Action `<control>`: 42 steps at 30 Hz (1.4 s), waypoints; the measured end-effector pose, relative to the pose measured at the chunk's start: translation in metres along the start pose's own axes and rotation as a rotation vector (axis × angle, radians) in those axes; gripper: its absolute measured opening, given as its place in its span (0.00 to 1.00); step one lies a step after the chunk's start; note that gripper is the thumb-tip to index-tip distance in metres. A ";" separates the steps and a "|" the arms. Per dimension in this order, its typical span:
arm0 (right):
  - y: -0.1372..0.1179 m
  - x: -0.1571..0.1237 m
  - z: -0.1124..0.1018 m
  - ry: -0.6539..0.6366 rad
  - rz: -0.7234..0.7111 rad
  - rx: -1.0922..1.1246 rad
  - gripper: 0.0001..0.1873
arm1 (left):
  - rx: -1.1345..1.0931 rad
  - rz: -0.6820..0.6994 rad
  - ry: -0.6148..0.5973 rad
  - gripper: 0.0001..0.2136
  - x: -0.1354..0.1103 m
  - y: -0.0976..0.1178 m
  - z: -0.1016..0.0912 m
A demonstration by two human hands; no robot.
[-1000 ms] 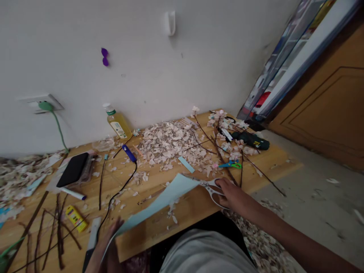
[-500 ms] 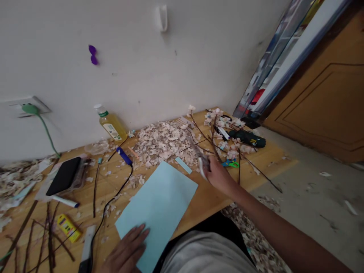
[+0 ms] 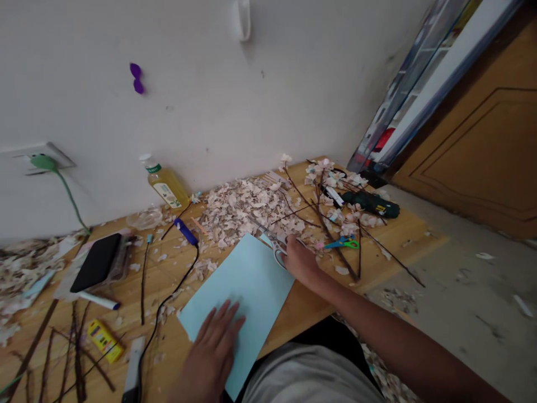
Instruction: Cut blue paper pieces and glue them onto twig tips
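A light blue sheet of paper lies at the near edge of the wooden table. My left hand rests flat on its lower left part, fingers stretched out. In my right hand is a pair of scissors, its fingers closed round the handles. The blades point up and left over the sheet's upper corner, towards a heap of pale paper scraps. A small blue strip shows partly behind the scissors.
Twigs with pale blossoms, blue-green scissors and a dark folded umbrella lie at right. Leftward are a blue glue gun with its cord, a bottle of yellow liquid, a black phone, a yellow box and bare twigs.
My right hand has moved left with the scissors, from beside the sheet to over its upper right edge. My left hand has slid up and right onto the paper.
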State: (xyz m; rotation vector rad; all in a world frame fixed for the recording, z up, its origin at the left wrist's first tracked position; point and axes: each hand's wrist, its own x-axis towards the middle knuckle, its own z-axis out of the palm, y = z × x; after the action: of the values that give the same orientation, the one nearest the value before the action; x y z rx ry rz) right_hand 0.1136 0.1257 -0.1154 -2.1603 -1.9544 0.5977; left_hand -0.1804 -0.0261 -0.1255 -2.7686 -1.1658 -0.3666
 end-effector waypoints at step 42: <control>0.153 -0.289 0.027 -0.067 0.515 1.237 0.32 | -0.425 0.527 -0.278 0.24 0.163 0.053 0.056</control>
State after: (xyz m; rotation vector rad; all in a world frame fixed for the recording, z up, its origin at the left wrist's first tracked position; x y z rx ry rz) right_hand 0.2248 -0.1811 -0.1461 -1.6828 -0.5735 1.4459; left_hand -0.0225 0.0608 -0.1371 -3.4317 -0.3721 -0.1880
